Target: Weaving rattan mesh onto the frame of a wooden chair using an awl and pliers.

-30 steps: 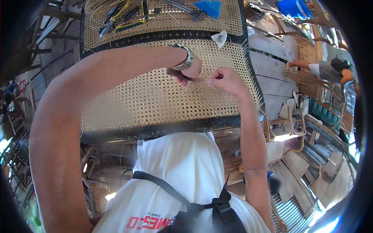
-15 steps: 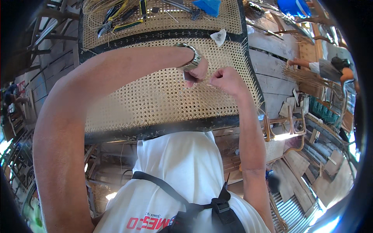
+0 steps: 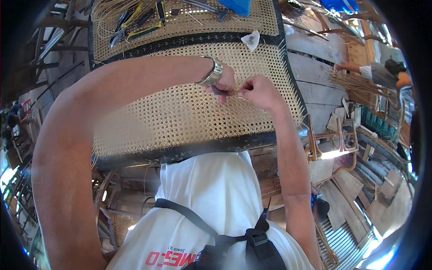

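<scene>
A woven cane panel (image 3: 180, 108) in a dark wooden frame lies before me, its cane holes in an open lattice. My left hand (image 3: 225, 82), with a metal watch (image 3: 211, 74) on its wrist, is closed on a small flat grey piece (image 3: 219, 91) just above the weave. Close on its right, my right hand (image 3: 258, 92) pinches a thin cane strand (image 3: 237, 92) between thumb and finger. The fingertips of both hands nearly meet. Loose cane ends stick out along the panel's right edge; the fingers partly hide the strand.
On the far section lie pliers (image 3: 119, 35), a yellow-and-black handled tool (image 3: 146, 31), a coil of cane (image 3: 110, 15), a metal tool (image 3: 204, 6) and blue material (image 3: 236, 6). A white scrap (image 3: 251, 41) rests nearer. To the right, another person's hand (image 3: 344, 66) holds cane strands.
My right hand has shifted slightly left, closing the gap to my left hand. My left hand has moved slightly left and down. The whole view has shifted a little.
</scene>
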Tool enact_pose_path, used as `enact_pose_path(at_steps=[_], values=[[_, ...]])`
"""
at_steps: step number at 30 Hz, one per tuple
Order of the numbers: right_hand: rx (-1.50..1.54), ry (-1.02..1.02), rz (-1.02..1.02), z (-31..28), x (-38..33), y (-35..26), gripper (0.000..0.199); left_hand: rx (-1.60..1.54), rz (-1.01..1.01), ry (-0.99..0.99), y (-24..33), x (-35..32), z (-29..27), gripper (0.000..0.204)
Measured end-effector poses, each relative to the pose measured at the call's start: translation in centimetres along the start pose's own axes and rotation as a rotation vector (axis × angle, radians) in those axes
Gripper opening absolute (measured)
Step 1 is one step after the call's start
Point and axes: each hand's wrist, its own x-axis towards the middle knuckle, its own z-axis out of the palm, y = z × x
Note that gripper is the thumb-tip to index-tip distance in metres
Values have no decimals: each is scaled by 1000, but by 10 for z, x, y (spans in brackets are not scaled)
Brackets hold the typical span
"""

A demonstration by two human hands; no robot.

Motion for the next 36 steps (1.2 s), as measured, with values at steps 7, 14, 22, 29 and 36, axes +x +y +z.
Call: enact_pose_path(at_steps=[7, 14, 22, 29, 36], values=[[-10, 12, 5, 0, -9, -11, 21, -264, -218, -39, 11, -11, -3, 18], [-82, 209, -113, 19, -23, -10, 16, 2, -184, 234, 30, -38, 8, 36], [-364, 490, -153, 50, -46, -17, 14, 719, 116, 601, -9, -88, -10, 30], [-265, 492, -144, 0, -68, -23, 18, 673, -82, 1039, -60, -138, -66, 32], [-271, 213, -3, -1, -38, -7, 34, 572, 277, 769, 9, -88, 13, 42]])
